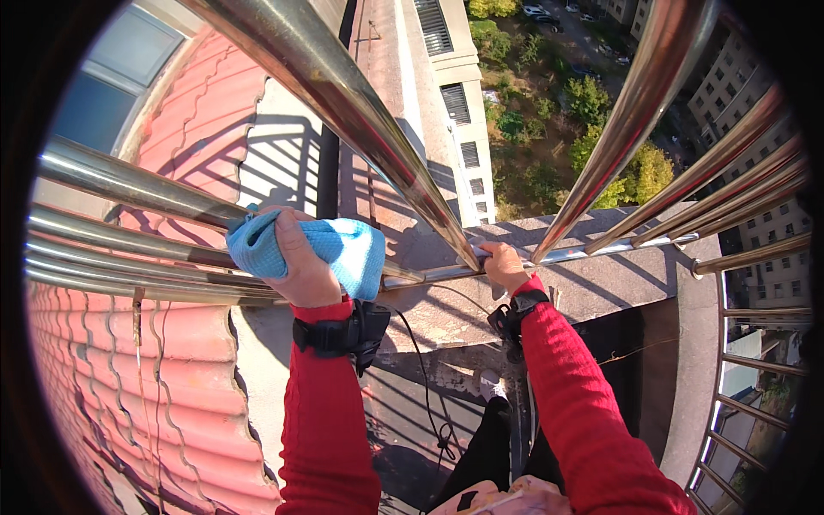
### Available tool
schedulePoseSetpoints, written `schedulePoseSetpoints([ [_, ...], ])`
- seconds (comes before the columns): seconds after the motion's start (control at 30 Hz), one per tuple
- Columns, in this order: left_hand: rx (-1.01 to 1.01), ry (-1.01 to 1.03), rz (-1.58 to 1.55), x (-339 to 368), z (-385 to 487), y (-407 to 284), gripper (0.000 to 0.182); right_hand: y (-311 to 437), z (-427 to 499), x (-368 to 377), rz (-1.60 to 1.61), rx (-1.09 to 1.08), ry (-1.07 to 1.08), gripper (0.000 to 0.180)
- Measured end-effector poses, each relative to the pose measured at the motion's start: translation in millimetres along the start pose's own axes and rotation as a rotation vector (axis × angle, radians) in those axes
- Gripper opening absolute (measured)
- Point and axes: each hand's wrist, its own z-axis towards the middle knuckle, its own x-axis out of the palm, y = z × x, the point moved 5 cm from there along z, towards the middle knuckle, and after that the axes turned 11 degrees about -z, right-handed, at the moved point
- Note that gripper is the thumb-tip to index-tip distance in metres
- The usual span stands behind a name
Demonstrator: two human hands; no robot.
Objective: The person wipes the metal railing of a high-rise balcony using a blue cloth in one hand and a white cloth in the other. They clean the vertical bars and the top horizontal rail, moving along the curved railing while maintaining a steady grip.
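My left hand (308,264) is closed around a folded light-blue textured cloth (347,254), which lies against an upright of a polished metal railing (148,190). My right hand (505,264) is at the railing's bottom rail (560,256), beside the foot of a thick metal bar (386,148). Something greyish, perhaps a cloth, shows at the fingers of my right hand; whether the hand grips it or the rail cannot be told. Both wrists wear black straps with devices, and a thin black cable (418,360) hangs between the arms.
The railing stands on a stone ledge (618,283). Beyond it the ground lies far below, with trees (586,96) and buildings (727,77). Red roof tiles (187,380) slope at the left. More railing bars (759,364) curve along the right. A shoe (490,385) shows below the ledge.
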Motion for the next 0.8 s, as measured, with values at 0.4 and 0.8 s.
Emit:
schedulePoseSetpoints([
  [0.4, -0.083, 0.013, -0.011, -3.1, -3.1, 3.7, 0.023, 16.0, -16.9, -37.8, -0.176, -0.154, -0.407, 0.029],
  [0.8, -0.103, -0.008, -0.069, -7.5, -1.3, 10.4, 0.02, -11.9, -89.0, -3.2, 0.836, 0.188, -0.114, 0.022],
])
